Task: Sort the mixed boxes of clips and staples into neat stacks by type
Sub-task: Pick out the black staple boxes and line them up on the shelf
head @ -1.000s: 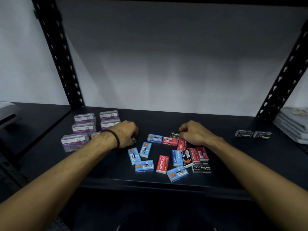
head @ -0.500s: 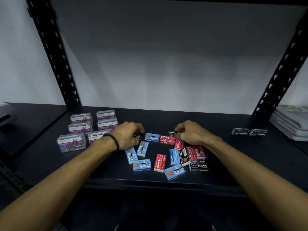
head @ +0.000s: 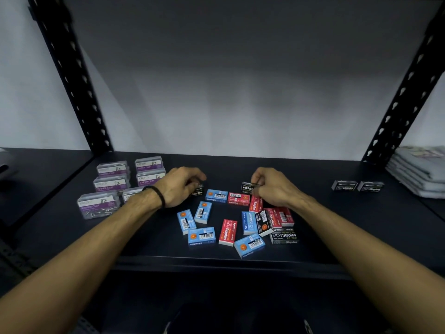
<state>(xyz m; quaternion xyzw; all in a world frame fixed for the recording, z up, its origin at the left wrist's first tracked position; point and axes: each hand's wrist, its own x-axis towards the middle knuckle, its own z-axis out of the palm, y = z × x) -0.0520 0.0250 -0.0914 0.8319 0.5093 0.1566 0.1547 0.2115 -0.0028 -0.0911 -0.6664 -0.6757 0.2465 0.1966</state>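
While the left hand (head: 179,186) is curling its fingers over a black staple box (head: 198,190), the right hand (head: 269,189) is pinching another black box (head: 246,186) mid-shelf. Mixed staple boxes (head: 226,231) are crowding the shelf (head: 337,237) front edge, with bare room lying toward 2 black boxes (head: 357,186) near the right edge.

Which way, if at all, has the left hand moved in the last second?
Yes. The left hand slid slightly right, away from the paper clip cases and towards the blue staples box.
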